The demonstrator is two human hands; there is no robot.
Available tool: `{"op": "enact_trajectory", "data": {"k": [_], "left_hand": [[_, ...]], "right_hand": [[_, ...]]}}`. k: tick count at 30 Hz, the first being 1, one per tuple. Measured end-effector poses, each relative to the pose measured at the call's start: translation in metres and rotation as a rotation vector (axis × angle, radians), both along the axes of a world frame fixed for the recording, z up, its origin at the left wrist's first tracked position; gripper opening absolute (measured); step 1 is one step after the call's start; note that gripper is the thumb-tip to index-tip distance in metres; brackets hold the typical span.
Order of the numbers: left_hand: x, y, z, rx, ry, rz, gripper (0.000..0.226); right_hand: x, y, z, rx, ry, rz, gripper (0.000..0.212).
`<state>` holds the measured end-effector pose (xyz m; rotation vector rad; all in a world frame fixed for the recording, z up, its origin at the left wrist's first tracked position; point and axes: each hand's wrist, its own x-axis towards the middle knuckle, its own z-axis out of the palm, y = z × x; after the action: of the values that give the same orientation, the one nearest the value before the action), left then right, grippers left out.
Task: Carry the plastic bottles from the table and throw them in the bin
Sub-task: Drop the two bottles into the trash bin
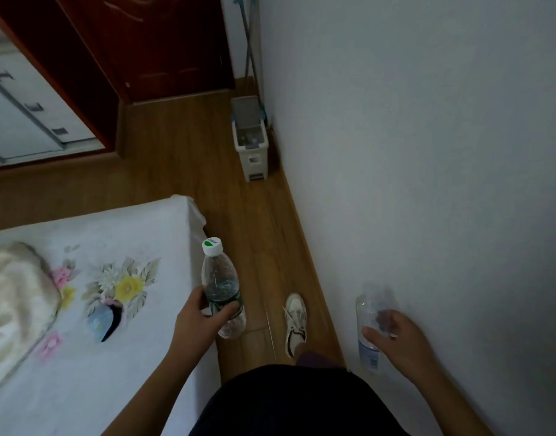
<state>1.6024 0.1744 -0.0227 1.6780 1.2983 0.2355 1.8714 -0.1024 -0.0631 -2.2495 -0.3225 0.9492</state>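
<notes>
Lying left of the left hand (pixel 201 319), a bed (pixel 81 372) wears a smooth white sheet printed with flowers, with a cream blanket (pixel 15 294) bunched on it. The left hand curls its fingers and thumb round the left bottle (pixel 221 287) at its green label, whose writing is too small to read. That bottle is clear, ribbed plastic, rounded at the shoulder. It stands nearly upright, its long axis leaning slightly left. Its white cap (pixel 212 246), marked with a green patch and unreadable print, points up and away from the hand. Far beyond both hands, against the wall (pixel 427 152), stands a pale, boxy plastic bin (pixel 250 143) with its lid raised. Between the hands, a white shoe (pixel 296 322) rests on the wood-grain floor (pixel 182 158). The right hand (pixel 399 338) grips the right bottle (pixel 369 328), thumb below and fingers wrapped over its clear body, which is smeared by blur. Its long axis runs upright beside the wall. A white-and-blue label sits at the lower end, its lettering illegible. Which end bears the cap cannot be told.
</notes>
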Motion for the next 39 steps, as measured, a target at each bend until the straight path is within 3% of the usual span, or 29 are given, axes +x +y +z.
{"op": "enact_trajectory", "data": {"k": [3, 6, 9, 12, 14, 16, 20, 23, 27, 29, 36, 39], "left_hand": [[0.024, 0.039, 0.001, 0.014, 0.017, 0.068, 0.053], [0.039, 0.071, 0.003, 0.011, 0.027, 0.161, 0.077], [0.043, 0.103, 0.006, 0.005, 0.031, 0.255, 0.071], [0.044, 0.135, 0.009, 0.018, 0.017, 0.366, 0.082], [0.046, 0.158, 0.008, -0.003, 0.027, 0.418, 0.072], [0.047, 0.183, 0.002, -0.024, 0.041, 0.456, 0.061], [0.055, 0.248, -0.016, -0.036, 0.062, 0.503, 0.061], [0.071, 0.309, -0.025, -0.056, 0.06, 0.48, 0.047], [0.107, 0.394, -0.016, -0.038, 0.059, 0.372, 0.061], [0.133, 0.437, -0.008, -0.039, 0.047, 0.288, 0.058], [0.224, 0.564, 0.002, -0.092, 0.008, 0.096, 0.055], [0.26, 0.613, -0.005, -0.101, 0.012, 0.067, 0.06]], "right_hand": [[0.043, 0.062, -0.002, 0.016, 0.011, 0.091, 0.039], [0.077, 0.135, 0.007, 0.048, 0.025, 0.184, 0.037], [0.098, 0.211, 0.022, 0.08, 0.07, 0.203, 0.038], [0.111, 0.28, 0.03, 0.148, 0.115, 0.255, 0.058], [0.122, 0.325, 0.031, 0.148, 0.11, 0.31, 0.068], [0.13, 0.37, 0.035, 0.135, 0.11, 0.341, 0.06], [0.149, 0.456, 0.03, 0.134, 0.094, 0.396, 0.053], [0.164, 0.511, 0.026, 0.123, 0.08, 0.402, 0.052], [0.184, 0.563, 0.029, 0.104, 0.046, 0.344, 0.054], [0.196, 0.579, 0.027, 0.106, 0.037, 0.291, 0.058], [0.246, 0.622, 0.009, 0.068, 0.019, 0.153, 0.028], [0.271, 0.652, -0.004, 0.051, 0.007, 0.142, 0.028]]}}
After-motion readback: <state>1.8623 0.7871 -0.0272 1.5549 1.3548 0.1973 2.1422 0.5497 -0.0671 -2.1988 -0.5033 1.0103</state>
